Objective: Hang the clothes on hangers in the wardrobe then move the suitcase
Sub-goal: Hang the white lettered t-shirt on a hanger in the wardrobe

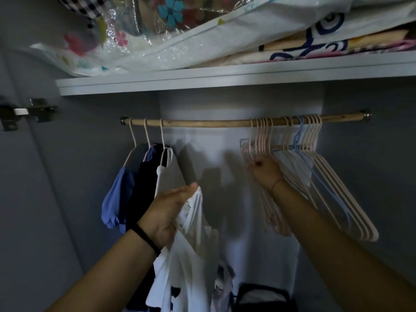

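Inside the wardrobe a wooden rail [202,123] runs left to right. Three garments hang at its left end: a blue one [117,199], a dark one [141,188] and a white one [166,170]. My left hand [167,212] grips a white garment [186,251] that hangs down below it. On the right of the rail hangs a bunch of several empty pale pink hangers [315,176] with a light blue one [299,140] among them. My right hand [264,171] is raised into that bunch, fingers curled on the leftmost hangers.
A shelf [225,79] above the rail carries plastic-wrapped flowered bedding [171,30] and folded printed fabric [337,41]. A door hinge [29,112] sits at the left. A dark basket [263,298] stands on the wardrobe floor at the bottom right. The rail's middle is bare.
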`<state>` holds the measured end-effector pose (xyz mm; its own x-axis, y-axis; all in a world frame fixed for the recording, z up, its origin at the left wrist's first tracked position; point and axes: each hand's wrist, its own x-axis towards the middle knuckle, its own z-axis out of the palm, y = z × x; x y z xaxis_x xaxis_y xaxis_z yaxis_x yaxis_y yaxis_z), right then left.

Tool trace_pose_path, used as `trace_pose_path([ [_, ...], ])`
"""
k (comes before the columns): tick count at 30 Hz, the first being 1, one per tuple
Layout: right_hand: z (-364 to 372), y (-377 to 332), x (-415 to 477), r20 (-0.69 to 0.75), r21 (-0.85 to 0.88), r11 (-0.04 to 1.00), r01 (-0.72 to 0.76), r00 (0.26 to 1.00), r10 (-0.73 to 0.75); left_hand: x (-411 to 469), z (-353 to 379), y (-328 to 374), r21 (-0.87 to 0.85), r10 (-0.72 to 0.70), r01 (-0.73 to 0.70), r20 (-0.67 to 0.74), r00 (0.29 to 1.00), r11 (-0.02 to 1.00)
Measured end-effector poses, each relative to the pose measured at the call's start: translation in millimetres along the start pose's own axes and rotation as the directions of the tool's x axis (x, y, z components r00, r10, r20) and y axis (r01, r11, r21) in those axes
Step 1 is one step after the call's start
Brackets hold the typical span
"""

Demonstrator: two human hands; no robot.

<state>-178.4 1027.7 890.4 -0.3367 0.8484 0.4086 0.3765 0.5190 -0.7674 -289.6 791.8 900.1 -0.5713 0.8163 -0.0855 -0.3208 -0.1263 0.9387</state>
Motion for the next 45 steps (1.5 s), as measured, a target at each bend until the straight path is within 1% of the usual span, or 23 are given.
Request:
trace_pose_path([
  [5, 16.7, 5.0, 15.9, 0.030, -0.024, 0.996, -0.086, 0.996, 0.087, 2.1, -4.6, 1.4, 0.000, 0.016, -0.016, 0.003, 1.000, 1.000],
  [8, 23.3, 10.0, 24.6, -0.011, -0.053, 0.992, -0.111, 0.994, 0.111, 3.7, -7.6, 1.2, 0.003, 0.014, -0.014, 0.016, 1.000, 1.000],
  [11, 24.8, 10.3, 32.1, -0.034, 0.001, 0.992, -0.124, 0.992, 0.124, 6.3, -8.5, -0.1, -0.008, 0.004, -0.004, 0.016, 1.000, 1.000],
  [13, 23.7, 4.9, 31.8, -0.006, 0.090, 0.983, -0.159, 0.987, 0.161, 8.3, -8.0, -1.6, -0.007, 0.000, 0.000, 0.007, 1.000, 1.000],
  [14, 24.5, 0.8, 29.8, 0.036, 0.181, 0.964, -0.193, 0.981, 0.190, 9.3, -7.5, -2.5, -0.005, -0.002, 0.002, 0.007, 1.000, 1.000],
  [15, 25.5, -3.6, 26.9, 0.099, 0.279, 0.929, -0.244, 0.969, 0.225, 10.1, -7.0, -3.3, -0.003, -0.004, 0.004, 0.006, 1.000, 1.000],
  [17, 27.1, -5.0, 25.3, 0.179, 0.404, 0.852, -0.333, 0.942, 0.284, 10.8, -5.7, -4.8, -0.001, -0.010, 0.010, 0.003, 1.000, 1.000],
  [19, 24.6, -8.7, 22.1, 0.252, 0.495, 0.786, -0.371, 0.927, 0.278, 10.4, -4.7, -5.6, 0.000, -0.011, 0.011, 0.004, 1.000, 1.000],
  [22, 12.3, -24.5, 10.5, 0.255, 0.550, 0.761, -0.345, 0.937, 0.240, 10.1, -3.9, -5.8, 0.007, -0.012, 0.012, 0.002, 1.000, 1.000],
  [24, 7.0, -32.4, 4.8, 0.256, 0.643, 0.701, -0.309, 0.949, 0.184, 9.4, -5.0, -5.9, 0.010, -0.016, 0.016, 0.006, 1.000, 1.000],
  [27, 4.1, -37.8, -1.0, 0.205, 0.673, 0.710, -0.207, 0.975, 0.089, 7.2, -7.6, -6.7, 0.010, -0.021, 0.021, 0.008, 1.000, 1.000],
  [29, 3.1, -35.3, -11.5, 0.148, 0.670, 0.727, -0.152, 0.987, 0.070, 6.2, -10.5, -7.9, 0.012, -0.020, 0.020, 0.004, 1.000, 1.000],
  [33, 10.4, -18.5, -59.0, 0.102, 0.722, 0.688, -0.071, 0.995, -0.004, 2.8, -18.9, -9.8, 0.027, -0.017, 0.018, -0.007, 1.000, 0.999],
  [35, 13.2, -8.9, -78.6, 0.119, 0.705, 0.704, -0.092, 0.993, 0.011, 0.0, -22.3, -10.9, 0.037, -0.020, 0.020, -0.007, 1.000, 0.999],
  [37, 13.7, -4.4, -87.9, 0.158, 0.676, 0.717, -0.170, 0.984, 0.084, -3.2, -24.9, -11.9, 0.057, -0.026, 0.027, -0.006, 1.000, 0.998],
  [38, 13.9, -2.5, -90.7, 0.160, 0.661, 0.722, -0.204, 0.979, 0.129, -4.3, -26.6, -12.8, 0.068, -0.025, 0.025, -0.009, 1.000, 0.997],
  [40, 14.6, 1.3, -98.6, 0.130, 0.628, 0.745, -0.227, 0.974, 0.187, -5.5, -31.9, -14.9, 0.092, -0.012, 0.013, -0.006, 1.000, 0.996],
  [42, 14.3, 6.1, -112.9, 0.094, 0.634, 0.746, -0.204, 0.978, 0.187, -7.1, -38.8, -18.3, 0.125, 0.003, -0.003, -0.002, 1.000, 0.992],
  [45, 5.6, 11.4, -136.0, -0.008, 0.680, 0.731, -0.063, 0.996, 0.092, -11.6, -47.8, -24.4, 0.202, 0.014, -0.012, -0.012, 1.000, 0.979],
])
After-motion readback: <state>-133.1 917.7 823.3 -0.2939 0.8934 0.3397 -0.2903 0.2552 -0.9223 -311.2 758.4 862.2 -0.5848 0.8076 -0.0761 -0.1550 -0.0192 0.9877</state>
